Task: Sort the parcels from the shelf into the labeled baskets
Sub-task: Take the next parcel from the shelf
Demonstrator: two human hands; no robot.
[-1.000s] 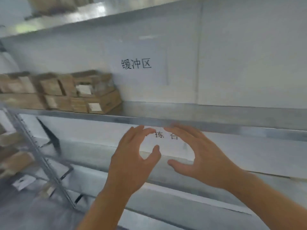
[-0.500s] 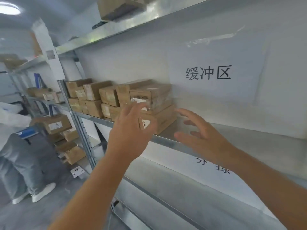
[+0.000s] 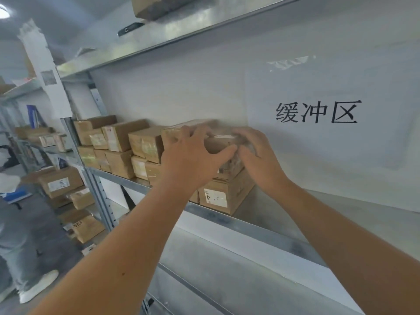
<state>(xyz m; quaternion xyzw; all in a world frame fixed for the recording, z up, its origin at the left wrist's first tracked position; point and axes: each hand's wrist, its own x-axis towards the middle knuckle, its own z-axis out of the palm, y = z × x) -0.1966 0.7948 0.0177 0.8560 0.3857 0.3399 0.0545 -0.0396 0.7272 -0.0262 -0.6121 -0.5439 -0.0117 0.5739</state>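
Observation:
Several brown cardboard parcels (image 3: 127, 142) stand stacked two high on the metal shelf (image 3: 250, 221). My left hand (image 3: 193, 158) and my right hand (image 3: 256, 155) both rest on the top parcel (image 3: 218, 144) at the right end of the row. The left hand covers its front and left side, thumb stretched across the front. The right hand wraps its right end. Under it sits a parcel with a white label marked 4 (image 3: 216, 197). No basket is in view.
A paper sign with three characters (image 3: 316, 112) hangs on the white back wall. An upper shelf (image 3: 181, 28) carries another box. To the left, more racks hold parcels (image 3: 61, 181), and a person's leg and shoe (image 3: 34, 285) stand on the floor.
The view turned left toward the parcels. Both hands rose from in front of the lower shelf, reached forward and closed on the top right parcel.

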